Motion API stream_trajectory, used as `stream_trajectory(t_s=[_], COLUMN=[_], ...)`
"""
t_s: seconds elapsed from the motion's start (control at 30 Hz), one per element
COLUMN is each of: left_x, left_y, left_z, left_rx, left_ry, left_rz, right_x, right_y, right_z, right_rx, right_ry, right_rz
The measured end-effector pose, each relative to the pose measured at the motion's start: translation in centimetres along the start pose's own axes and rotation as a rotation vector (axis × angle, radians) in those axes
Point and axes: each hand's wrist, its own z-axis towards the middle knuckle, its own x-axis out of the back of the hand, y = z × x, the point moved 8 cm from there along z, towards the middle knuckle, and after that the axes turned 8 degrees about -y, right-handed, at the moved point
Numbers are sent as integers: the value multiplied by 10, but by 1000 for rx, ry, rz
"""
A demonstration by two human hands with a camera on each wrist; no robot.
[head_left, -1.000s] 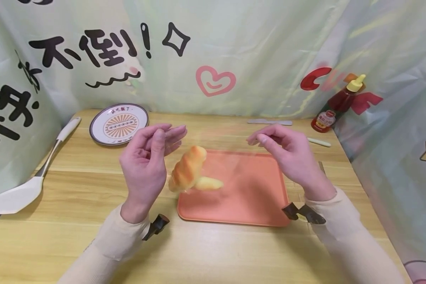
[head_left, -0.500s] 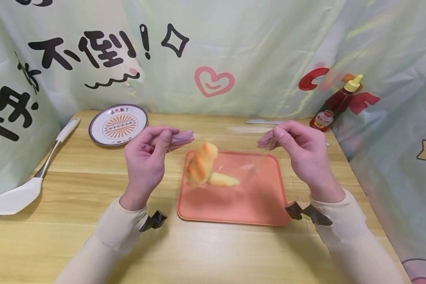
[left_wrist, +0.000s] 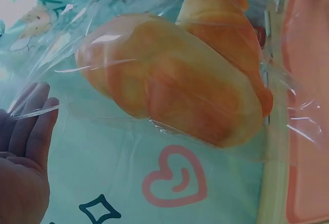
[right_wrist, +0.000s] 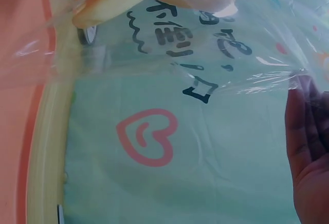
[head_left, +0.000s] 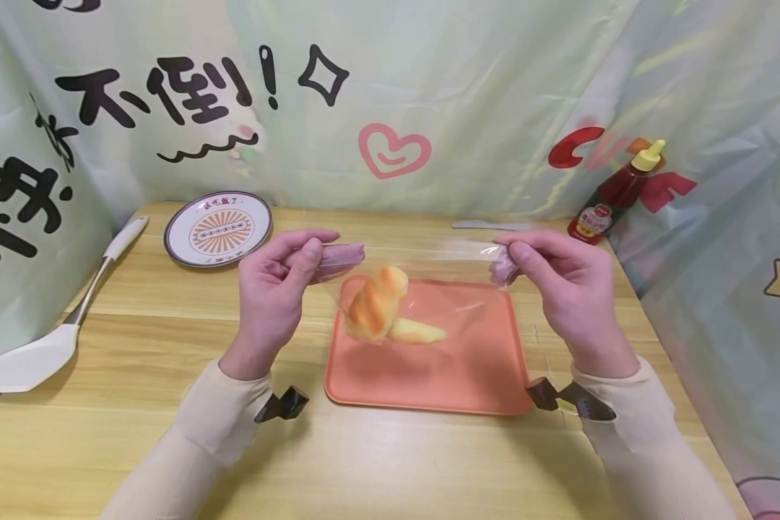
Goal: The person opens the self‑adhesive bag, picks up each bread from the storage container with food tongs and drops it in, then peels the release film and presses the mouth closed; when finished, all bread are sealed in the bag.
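Note:
A clear plastic bag (head_left: pixel 468 254) is stretched between both hands above the orange tray (head_left: pixel 429 409). My left hand (head_left: pixel 269 296) pinches its left upper corner between thumb and fingers. The right upper corner is pinched by my right hand (head_left: pixel 575 296), its fingertips seen through the film. Inside the bag, toward the left, hang a golden-brown twisted bread roll (head_left: pixel 377 303) and a paler, slimmer bread piece (head_left: pixel 419 331). The left wrist view shows both breads close up behind shiny plastic film (left_wrist: pixel 67 75). In the right wrist view the film runs to the fingers of my right hand (right_wrist: pixel 311 157).
At the back left lies a white patterned plate (head_left: pixel 217 227). A white spatula (head_left: pixel 32 357) lies along the left edge. A flat knife (head_left: pixel 481 224) rests at the back, near a red sauce bottle (head_left: pixel 614 195) with a yellow cap. Printed cloth hangs behind the table.
My right hand has moved right and my left slightly right, pulling the bag's top taut. The breads have shifted right over the tray.

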Motion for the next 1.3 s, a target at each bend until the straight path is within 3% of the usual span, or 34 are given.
stream_trajectory(t_s=[0.3, 0.6, 0.77, 0.93, 1.07, 1.3], left_x=[-3, -5, -5, -5, -8, -9], left_y=[-2, -1, -1, -2, 0, 1], left_z=[1, 1, 1, 0, 0, 0], left_rx=[4, -39, -35, -20, -19, -48], left_ry=[-52, -87, -68, -54, -84, -101], left_rz=[-143, -271, -334, -320, -292, -280], right_x=[3, 1, 1, 1, 3, 2], right_y=[0, -4, -9, -11, -10, -8], right_z=[-3, -4, -5, -6, -7, -7], right_rx=[47, 100, 132, 140, 126, 139], right_ry=[0, -12, -10, -10, -1, -27], right_rz=[81, 224, 189, 125, 99, 121])
